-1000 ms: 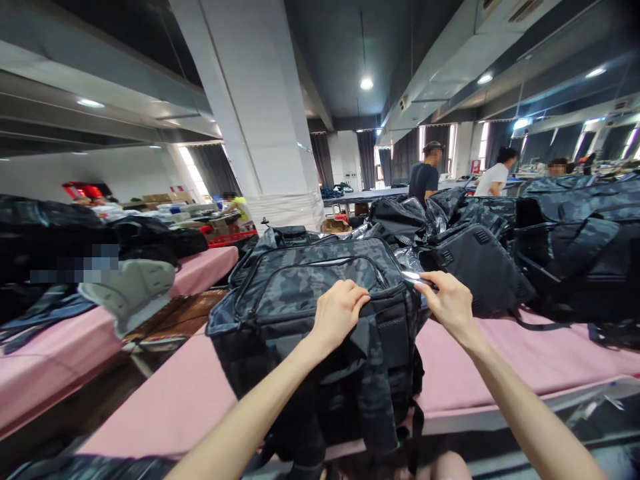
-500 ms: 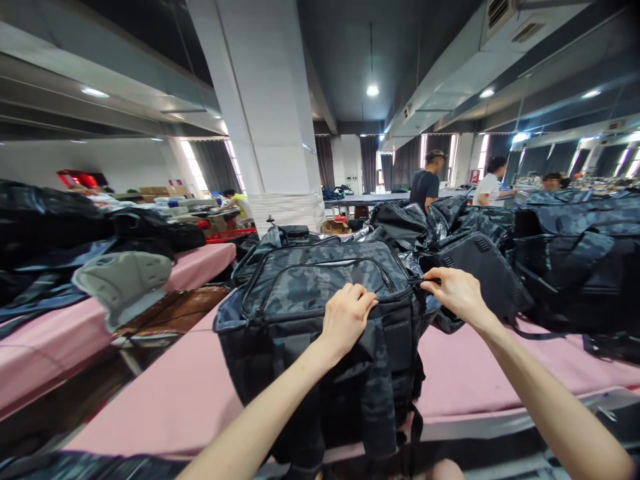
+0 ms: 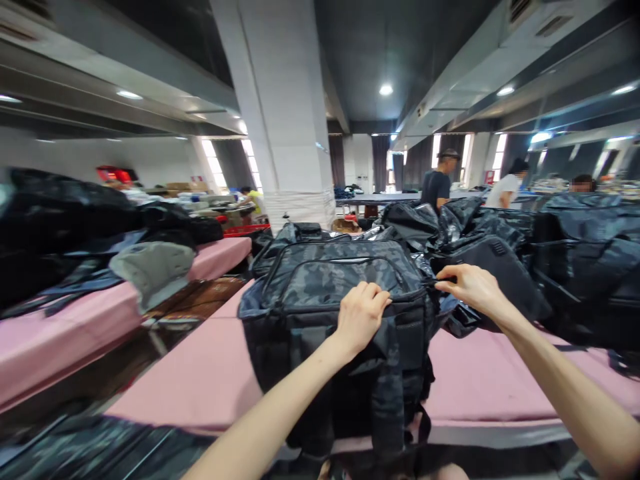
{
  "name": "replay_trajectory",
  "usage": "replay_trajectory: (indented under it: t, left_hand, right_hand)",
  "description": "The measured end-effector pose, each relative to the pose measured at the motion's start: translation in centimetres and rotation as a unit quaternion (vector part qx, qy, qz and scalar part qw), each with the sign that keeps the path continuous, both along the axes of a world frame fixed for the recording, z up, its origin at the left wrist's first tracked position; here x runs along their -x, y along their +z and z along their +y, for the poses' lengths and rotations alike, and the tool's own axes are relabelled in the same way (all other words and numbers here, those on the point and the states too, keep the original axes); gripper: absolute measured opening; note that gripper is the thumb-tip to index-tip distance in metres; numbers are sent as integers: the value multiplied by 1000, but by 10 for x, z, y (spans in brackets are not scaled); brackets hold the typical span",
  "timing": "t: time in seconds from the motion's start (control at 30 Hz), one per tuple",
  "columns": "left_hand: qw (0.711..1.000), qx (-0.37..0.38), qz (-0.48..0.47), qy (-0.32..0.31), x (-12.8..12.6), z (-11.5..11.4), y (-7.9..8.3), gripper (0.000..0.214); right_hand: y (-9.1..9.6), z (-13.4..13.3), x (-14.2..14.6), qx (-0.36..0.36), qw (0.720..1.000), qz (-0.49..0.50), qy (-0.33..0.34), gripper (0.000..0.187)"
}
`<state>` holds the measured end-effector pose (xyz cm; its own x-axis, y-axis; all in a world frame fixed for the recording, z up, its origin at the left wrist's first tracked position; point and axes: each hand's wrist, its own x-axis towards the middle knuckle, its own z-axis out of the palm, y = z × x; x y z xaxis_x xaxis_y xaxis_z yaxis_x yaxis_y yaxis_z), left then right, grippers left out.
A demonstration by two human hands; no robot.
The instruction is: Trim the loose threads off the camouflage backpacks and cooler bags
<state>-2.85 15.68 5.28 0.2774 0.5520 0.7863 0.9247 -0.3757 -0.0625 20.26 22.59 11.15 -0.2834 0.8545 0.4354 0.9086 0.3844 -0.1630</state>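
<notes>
A black and grey camouflage duffel bag [image 3: 345, 267] stands upright on the pink table, its lid lying over the top. My left hand [image 3: 363, 317] is closed on the lid's front edge, with fingers curled over the seam. At the bag's right corner, my right hand [image 3: 470, 287] pinches the thin black zipper pull [image 3: 431, 283] between thumb and forefinger. The exact shape of this pull is partly hidden by the fingers. Wide straps [image 3: 387, 400] hang down the bag's front below my left hand.
More dark bags [image 3: 590, 267] are heaped on the right, and others [image 3: 70, 227] on the left. The pink table [image 3: 200, 373] runs under the bag. A grey chair [image 3: 153, 270] stands at left. Behind are a white pillar [image 3: 280, 120] and a person in a dark shirt [image 3: 436, 187].
The view has swung slightly left, so the bag and surroundings sit farther right in the picture. Both hands keep their holds on the bag.
</notes>
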Motion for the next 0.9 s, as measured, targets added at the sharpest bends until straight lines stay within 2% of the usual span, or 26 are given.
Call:
replay_trajectory:
  t: [0.07, 0.13, 0.17, 0.27, 0.33, 0.37, 0.4, 0.43, 0.53, 0.57, 0.6, 0.63, 0.7, 0.9]
  left_hand:
    - [1000, -21, -6, -11, 2, -15, -9, 21]
    - [999, -36, 5, -21, 6, -36, -28, 28]
    - [999, -32, 9, -20, 9, -48, -40, 31]
    - [998, 31, -43, 18, 15, -80, -76, 31]
    - [986, 110, -124, 21, 17, -93, -84, 23]
    - [970, 160, -182, 2, 18, -97, -80, 21]
    - [942, 217, -252, -33, 18, -99, -72, 21]
    - [898, 275, -334, -79, 20, -99, -61, 21]
    - [699, 416, -537, -222, 25, -96, -23, 26]
    - [647, 437, -574, -248, 27, -95, -13, 29]
    - [614, 446, -598, -258, 29, -95, -6, 31]
    - [597, 449, -612, -260, 31, -95, -2, 32]
    - [590, 448, -621, -256, 33, -96, -2, 34]
    - [615, 439, -609, -242, 32, -98, -14, 40]
  right_hand:
    - [-9, 8, -9, 6, 999, 45, 30, 17]
    - [-21, 20, -20, 17, 984, 149, 99, 19]
    - [-27, 25, -25, 15, 970, 217, 107, 21]
    - [-50, 22, -29, 12, 926, 366, 91, 28]
    - [-69, 0, -18, 21, 903, 418, 100, 31]
    - [-78, -15, -8, 25, 893, 435, 114, 31]
    - [-88, -31, 3, 23, 888, 442, 125, 29]
    - [-96, -46, 16, 26, 887, 440, 138, 28]
    - [-112, -83, 52, 5, 887, 439, 145, 22]
    - [-115, -90, 61, -10, 885, 440, 152, 20]
    - [-116, -96, 68, -26, 883, 440, 163, 18]
    - [-116, -99, 74, -41, 881, 436, 179, 17]
    - [-114, -101, 83, -68, 880, 418, 214, 15]
    - [-102, -99, 95, -174, 890, 331, 262, 14]
